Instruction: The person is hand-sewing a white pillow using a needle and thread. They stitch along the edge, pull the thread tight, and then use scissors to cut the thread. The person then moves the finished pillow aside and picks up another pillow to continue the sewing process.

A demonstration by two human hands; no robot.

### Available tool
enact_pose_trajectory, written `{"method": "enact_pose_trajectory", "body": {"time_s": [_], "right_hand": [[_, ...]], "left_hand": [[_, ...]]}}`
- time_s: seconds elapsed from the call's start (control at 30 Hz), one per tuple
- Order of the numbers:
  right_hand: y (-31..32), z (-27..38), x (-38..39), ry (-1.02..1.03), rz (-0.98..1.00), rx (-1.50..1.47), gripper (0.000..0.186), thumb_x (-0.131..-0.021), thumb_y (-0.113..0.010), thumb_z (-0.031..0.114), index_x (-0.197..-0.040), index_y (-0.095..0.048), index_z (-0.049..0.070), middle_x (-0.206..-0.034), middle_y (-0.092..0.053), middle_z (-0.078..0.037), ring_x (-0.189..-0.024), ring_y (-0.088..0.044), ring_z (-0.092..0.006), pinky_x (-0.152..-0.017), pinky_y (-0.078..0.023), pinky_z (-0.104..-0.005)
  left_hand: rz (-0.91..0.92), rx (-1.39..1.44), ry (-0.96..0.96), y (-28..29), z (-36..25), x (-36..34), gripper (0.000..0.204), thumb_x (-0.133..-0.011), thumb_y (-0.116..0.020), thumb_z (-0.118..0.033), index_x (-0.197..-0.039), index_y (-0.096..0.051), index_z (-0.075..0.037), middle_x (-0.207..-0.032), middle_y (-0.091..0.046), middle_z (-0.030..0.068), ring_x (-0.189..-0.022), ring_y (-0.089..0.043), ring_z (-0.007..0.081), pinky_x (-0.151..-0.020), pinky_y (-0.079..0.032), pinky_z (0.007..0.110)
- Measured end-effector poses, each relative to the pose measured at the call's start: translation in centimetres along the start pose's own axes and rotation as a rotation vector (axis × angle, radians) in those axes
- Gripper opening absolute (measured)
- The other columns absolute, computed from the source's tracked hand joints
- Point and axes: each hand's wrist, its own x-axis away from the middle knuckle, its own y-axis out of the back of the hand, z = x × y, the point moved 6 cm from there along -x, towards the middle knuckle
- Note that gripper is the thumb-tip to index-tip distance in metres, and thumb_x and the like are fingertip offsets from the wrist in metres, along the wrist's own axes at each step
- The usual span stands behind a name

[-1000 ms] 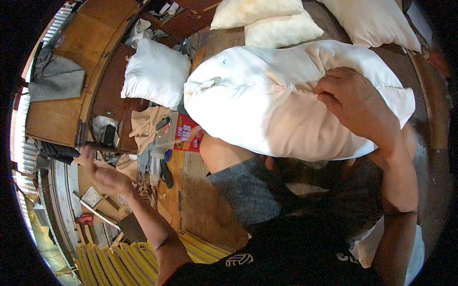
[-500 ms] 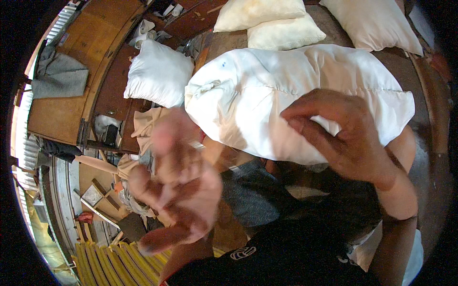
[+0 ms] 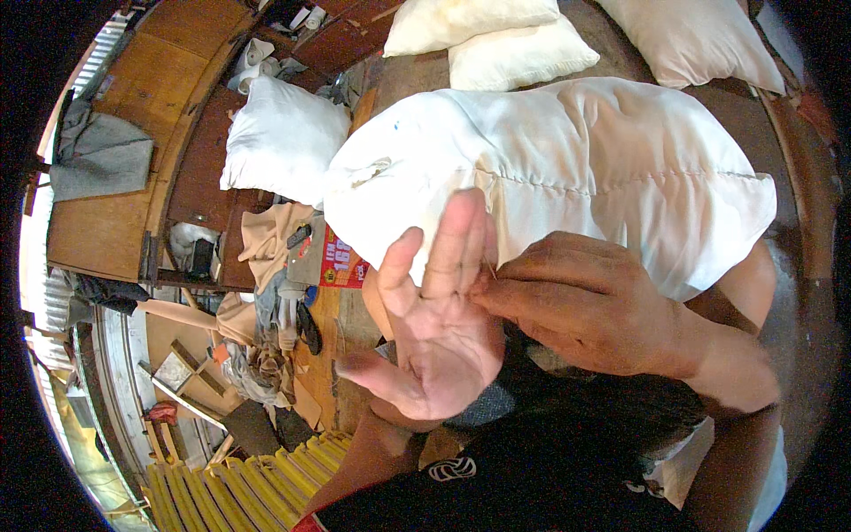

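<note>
My left hand (image 3: 439,332) had swung in from lower left, palm open at centre frame; my right hand (image 3: 589,301) left the big white stuffed pillow (image 3: 567,168), pinching something thin by my fingertips.

A small white pillow (image 3: 282,142) lies on a dark wooden floor (image 3: 199,191), left of the centre. Two cream pillows (image 3: 496,40) rest together at the top, and another pale pillow (image 3: 700,40) lies to their right. A grey cloth (image 3: 97,160) is draped over a brown wooden board (image 3: 97,230) at far left. Beige fabric (image 3: 266,244) lies beside a red printed packet (image 3: 341,266). Yellow slats (image 3: 239,488) run along the bottom left.
</note>
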Motion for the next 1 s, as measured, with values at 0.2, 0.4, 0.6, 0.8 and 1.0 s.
{"method": "enact_pose_trajectory", "body": {"time_s": [0.2,0.4,0.6,0.8,1.0], "right_hand": [[2.2,0.2,-0.8,-0.13,0.017,-0.02,0.031,-0.083,-0.071,0.006,-0.114,-0.07,0.006,-0.098,-0.068,-0.011,-0.08,-0.066,-0.0236,-0.071,-0.053,-0.0329],[6.2,-1.5,-2.3,-0.347,-0.256,0.06,0.019,-0.093,-0.065,0.008,-0.109,-0.066,-0.001,-0.091,-0.063,-0.01,-0.074,-0.061,-0.0127,-0.068,-0.049,-0.0254],[4.6,-6.8,-0.5,-0.665,-0.182,-0.22,0.022,-0.094,-0.064,0.007,-0.114,-0.065,-0.003,-0.098,-0.063,-0.005,-0.078,-0.059,-0.009,-0.074,-0.049,-0.0229],[1.4,-7.8,0.1,-0.658,-0.213,-0.46,0.029,-0.095,-0.065,0.011,-0.121,-0.065,-0.001,-0.097,-0.064,-0.002,-0.084,-0.06,-0.0103,-0.086,-0.049,-0.0238],[1.5,-7.7,-0.4,-0.642,-0.271,-0.389,0.023,-0.099,-0.061,0.014,-0.115,-0.067,-0.001,-0.095,-0.067,-0.003,-0.089,-0.06,-0.0079,-0.082,-0.049,-0.0225]], "left_hand": [[-0.094,-0.233,0.012,-1.0,0.5,2.9,0.09,-0.094,-0.036,-0.072,-0.152,-0.027,-0.004,-0.153,-0.023,0.0391,-0.145,-0.024,0.0473,-0.114,-0.029,0.055],[0.081,-1.231,-0.189,1.7,-5.5,-1.6,0.025,-0.094,-0.058,-0.013,-0.114,-0.064,0.002,-0.114,-0.065,0.0246,-0.121,-0.057,0.0385,-0.098,-0.048,0.045],[0.597,-1.621,0.045,2.7,0.2,-9.6,0.021,-0.078,-0.072,-0.004,-0.099,-0.071,-0.002,-0.1,-0.07,0.0165,-0.102,-0.064,0.0346,-0.093,-0.048,0.039],[0.375,-1.656,0.05,5.6,0.9,-7.6,0.021,-0.078,-0.074,-0.002,-0.099,-0.074,-0.003,-0.099,-0.072,0.0127,-0.098,-0.065,0.0308,-0.09,-0.049,0.037],[0.238,-1.583,0.001,5.6,0.5,-7.2,0.018,-0.08,-0.073,0.0,-0.098,-0.074,-0.002,-0.098,-0.072,0.0119,-0.093,-0.066,0.0269,-0.084,-0.051,0.034]]}}
